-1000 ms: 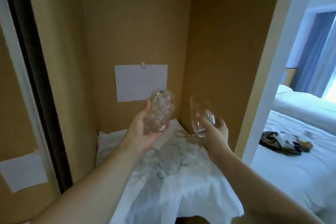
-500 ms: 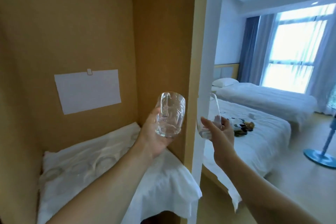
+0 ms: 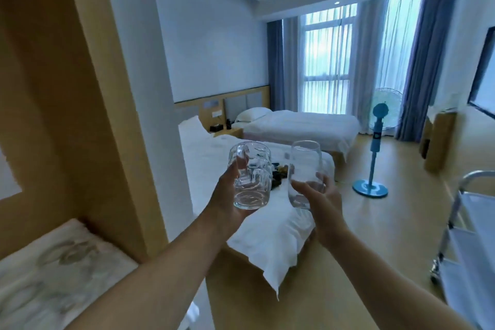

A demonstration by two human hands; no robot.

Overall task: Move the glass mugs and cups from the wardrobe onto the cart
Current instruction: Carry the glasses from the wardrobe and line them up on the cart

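Just two bare forearms in shot tbh. No sleeves visible, cuffs must sit past the frame edge if there are any. Left hand (image 3: pixel 227 201) and right hand (image 3: pixel 325 203) both plain, can't spot rings, watch or gloves, pic's a bit blurry.

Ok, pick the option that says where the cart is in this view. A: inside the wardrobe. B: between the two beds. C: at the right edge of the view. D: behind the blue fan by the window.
C: the cart with its metal frame stands at the right edge, on the floor.
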